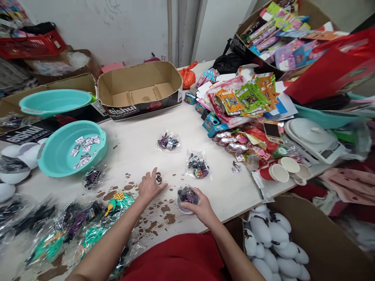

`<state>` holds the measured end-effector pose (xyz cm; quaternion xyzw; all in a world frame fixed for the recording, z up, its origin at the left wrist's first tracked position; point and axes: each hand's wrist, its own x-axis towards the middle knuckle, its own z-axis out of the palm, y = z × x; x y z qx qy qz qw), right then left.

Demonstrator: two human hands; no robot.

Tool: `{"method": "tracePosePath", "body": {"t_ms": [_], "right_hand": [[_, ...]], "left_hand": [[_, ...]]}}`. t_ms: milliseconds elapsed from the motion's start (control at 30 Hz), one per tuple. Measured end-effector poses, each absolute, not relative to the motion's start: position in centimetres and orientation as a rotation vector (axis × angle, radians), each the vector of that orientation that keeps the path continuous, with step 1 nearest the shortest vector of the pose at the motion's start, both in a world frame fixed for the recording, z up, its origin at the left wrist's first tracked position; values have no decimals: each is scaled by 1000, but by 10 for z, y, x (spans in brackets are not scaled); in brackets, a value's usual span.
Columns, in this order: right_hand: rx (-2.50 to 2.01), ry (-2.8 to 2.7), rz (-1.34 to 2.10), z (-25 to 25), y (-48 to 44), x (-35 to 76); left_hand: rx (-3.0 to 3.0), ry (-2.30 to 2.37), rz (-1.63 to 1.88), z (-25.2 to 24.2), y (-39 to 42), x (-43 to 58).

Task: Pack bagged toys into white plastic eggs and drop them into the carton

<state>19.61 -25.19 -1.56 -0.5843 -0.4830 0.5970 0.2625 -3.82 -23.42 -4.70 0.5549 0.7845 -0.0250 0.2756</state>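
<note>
My left hand (150,186) rests on the white table (222,187), fingers pinching a small dark toy piece (158,178). My right hand (199,207) grips a small white cup-like half shell (185,205) stuffed with a clear bag of dark purple toy parts (187,194), near the table's front edge. Two more clear bags of toy parts (168,141) (198,164) lie just beyond my hands.
A teal basin (51,154) with small packets sits at left, an empty cardboard tray (140,89) behind. Bagged toys (67,226) pile at lower left. Colourful packets (243,99), paper cups (279,171) and a white scale (315,140) crowd the right. A box of white shells (272,242) stands lower right.
</note>
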Motion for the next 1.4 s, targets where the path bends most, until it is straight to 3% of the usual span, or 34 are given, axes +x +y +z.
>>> {"method": "tracePosePath", "body": {"t_ms": [100, 233, 433, 600, 800, 1067, 1400], "right_hand": [[-1605, -1396, 1566, -12, -251, 199], [-1639, -1457, 1649, -5, -251, 201], [-1437, -1511, 2018, 3, -248, 199], [-1270, -1077, 2323, 17, -245, 214], [-1180, -649, 2160, 25, -260, 209], [-1274, -716, 1987, 20, -267, 200], [-1222, -867, 2050, 31, -261, 200]], "left_hand": [[1429, 2056, 31, -36, -227, -38], [1236, 1427, 437, 5, -225, -39], [1530, 900, 343, 50, -237, -8], [1462, 971, 415, 50, -241, -7], [964, 1098, 528, 47, -252, -5], [1312, 1132, 575, 56, -257, -6], [1337, 1126, 515, 63, -251, -15]]}}
